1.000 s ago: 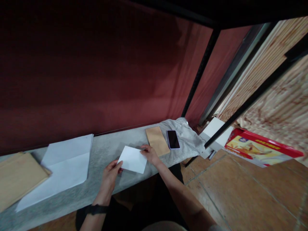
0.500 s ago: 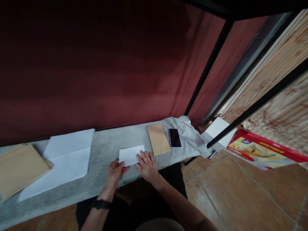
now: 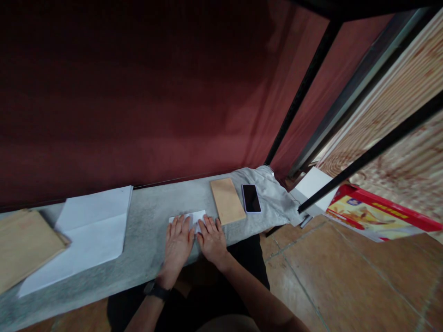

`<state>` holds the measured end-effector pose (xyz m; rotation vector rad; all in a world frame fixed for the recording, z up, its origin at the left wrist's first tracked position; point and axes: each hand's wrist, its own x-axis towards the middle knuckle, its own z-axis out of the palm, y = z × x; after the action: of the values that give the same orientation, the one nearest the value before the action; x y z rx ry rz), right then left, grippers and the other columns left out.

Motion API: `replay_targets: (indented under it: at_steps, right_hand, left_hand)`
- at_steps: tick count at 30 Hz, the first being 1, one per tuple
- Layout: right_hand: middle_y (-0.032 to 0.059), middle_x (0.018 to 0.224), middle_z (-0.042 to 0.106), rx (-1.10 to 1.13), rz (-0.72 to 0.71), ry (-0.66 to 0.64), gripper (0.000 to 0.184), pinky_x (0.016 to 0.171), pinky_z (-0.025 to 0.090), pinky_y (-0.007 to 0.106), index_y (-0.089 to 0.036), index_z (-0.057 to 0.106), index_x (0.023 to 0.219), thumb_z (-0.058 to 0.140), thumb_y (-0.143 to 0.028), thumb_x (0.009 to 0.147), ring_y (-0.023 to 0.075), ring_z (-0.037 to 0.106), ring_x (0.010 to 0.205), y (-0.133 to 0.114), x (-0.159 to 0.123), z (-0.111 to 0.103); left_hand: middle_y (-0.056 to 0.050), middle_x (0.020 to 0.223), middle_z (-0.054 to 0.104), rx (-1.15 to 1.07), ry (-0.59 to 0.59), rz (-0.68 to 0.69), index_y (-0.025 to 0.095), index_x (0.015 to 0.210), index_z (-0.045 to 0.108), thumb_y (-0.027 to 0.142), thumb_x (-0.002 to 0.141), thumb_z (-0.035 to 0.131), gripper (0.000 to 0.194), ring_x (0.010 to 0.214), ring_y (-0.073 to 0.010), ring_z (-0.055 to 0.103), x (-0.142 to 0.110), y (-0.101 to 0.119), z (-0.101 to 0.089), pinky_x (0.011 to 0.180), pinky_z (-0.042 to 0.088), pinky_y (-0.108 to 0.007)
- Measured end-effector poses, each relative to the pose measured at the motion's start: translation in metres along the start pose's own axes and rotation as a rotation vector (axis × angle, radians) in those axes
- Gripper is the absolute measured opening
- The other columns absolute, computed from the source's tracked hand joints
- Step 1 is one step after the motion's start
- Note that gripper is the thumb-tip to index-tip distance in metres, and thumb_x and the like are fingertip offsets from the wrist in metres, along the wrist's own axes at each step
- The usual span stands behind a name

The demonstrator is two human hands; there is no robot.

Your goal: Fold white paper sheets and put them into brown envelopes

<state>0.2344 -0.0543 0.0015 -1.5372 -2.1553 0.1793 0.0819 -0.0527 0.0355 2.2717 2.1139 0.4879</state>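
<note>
I see both bare hands palm down, fingers extended and gripping nothing, side by side on a small folded white paper [image 3: 196, 216] near the front edge of a narrow grey-covered table [image 3: 152, 221]. The left hand [image 3: 179, 244] covers its left part; the right hand [image 3: 212, 242] presses its right end. Just right of the paper lies a brown envelope [image 3: 227, 200], then a smartphone [image 3: 251, 198]. Well to the left, larger white sheets [image 3: 98, 230] lie partly under brown paper [image 3: 27, 249].
</note>
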Motion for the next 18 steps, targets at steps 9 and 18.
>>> replay_targets:
  at_steps: [9,18]
  right_hand:
    - [0.0103,0.151,0.051,0.046,0.081,-0.005,0.045,0.123,0.023,0.044,-0.015,0.052,0.147,0.041,-0.029,0.105,0.0235,0.041,0.144,-0.011,0.016,-0.001]
    - [0.0122,0.157,0.042,-0.005,-0.049,0.019,0.053,0.124,0.023,0.046,-0.014,0.046,0.150,0.040,-0.042,0.106,0.0243,0.037,0.147,-0.015,0.012,0.021]
  left_hand:
    - [-0.016,0.161,0.036,0.034,-0.103,0.004,0.015,0.152,0.043,0.041,0.098,0.035,0.060,0.151,-0.0311,0.028,0.006,-0.018,0.031,0.122,0.018,-0.054]
    - [-0.023,0.154,0.044,-0.031,-0.123,-0.023,-0.001,0.145,0.047,0.028,0.098,0.025,0.059,0.146,-0.0308,0.036,0.012,-0.031,0.028,0.121,0.024,-0.047]
